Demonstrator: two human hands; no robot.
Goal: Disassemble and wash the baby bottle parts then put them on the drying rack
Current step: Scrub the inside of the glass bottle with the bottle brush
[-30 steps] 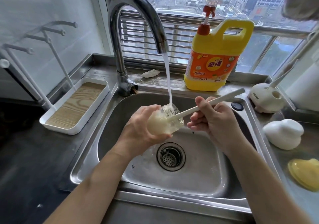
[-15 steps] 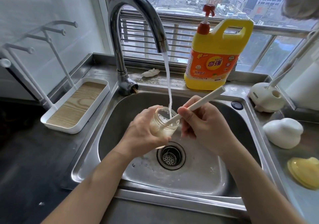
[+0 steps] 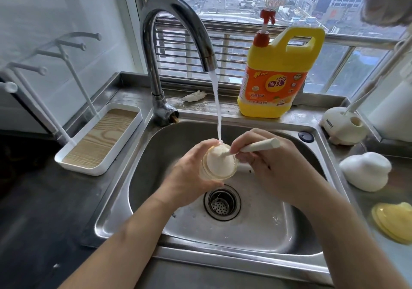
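My left hand (image 3: 187, 177) grips a clear baby bottle (image 3: 219, 161) over the steel sink (image 3: 263, 239), mouth turned up toward me under the running water. My right hand (image 3: 274, 166) holds the cream handle of a bottle brush (image 3: 260, 145); its pale sponge head fills the bottle's mouth. The white drying rack (image 3: 100, 141), with a wood-grain tray and bare pegs, stands left of the sink. On the right counter lie a white dome-shaped part (image 3: 365, 170) and a yellow part (image 3: 394, 222).
The curved tap (image 3: 169, 32) runs a thin stream into the bottle. A yellow detergent jug (image 3: 278, 74) stands on the ledge behind the sink. A cream brush stand (image 3: 343, 126) sits at the right back corner. The drain strainer (image 3: 221, 201) is below the hands.
The bottle has turned its mouth up toward me. The brush has gone deeper, so its sponge head now fills the opening, and my right hand has come closer to the bottle.
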